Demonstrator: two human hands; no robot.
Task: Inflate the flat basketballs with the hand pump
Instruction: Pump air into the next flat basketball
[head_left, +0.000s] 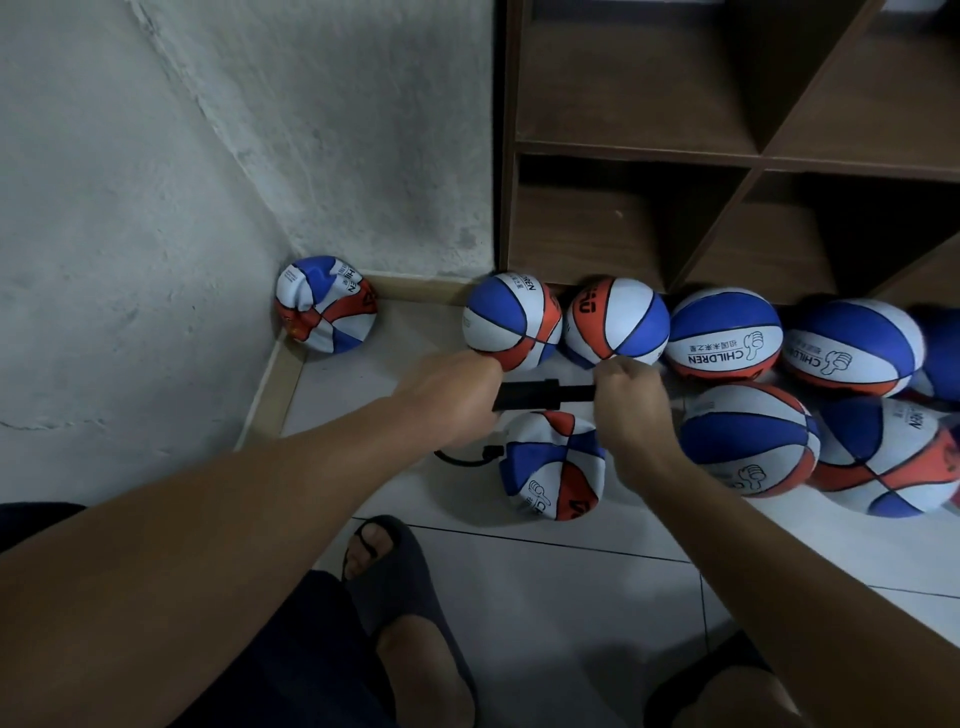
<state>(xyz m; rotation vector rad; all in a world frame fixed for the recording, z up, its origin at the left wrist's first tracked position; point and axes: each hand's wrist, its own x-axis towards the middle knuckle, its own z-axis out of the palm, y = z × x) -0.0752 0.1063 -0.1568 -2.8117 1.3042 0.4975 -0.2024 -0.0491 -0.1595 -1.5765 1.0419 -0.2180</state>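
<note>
The black hand pump is lying level at the frame's centre, gripped at both ends: the left hand is clenching round its barrel end, the right hand is clenching round its handle end. Its hose is curling down to a crumpled flat ball just below. Another flat ball is sitting in the wall corner, centre left. Round balls are crowding the shelf foot, right

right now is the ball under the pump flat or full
Flat: the basketball is crumpled and dented, with the pump hose leading to it.
</note>
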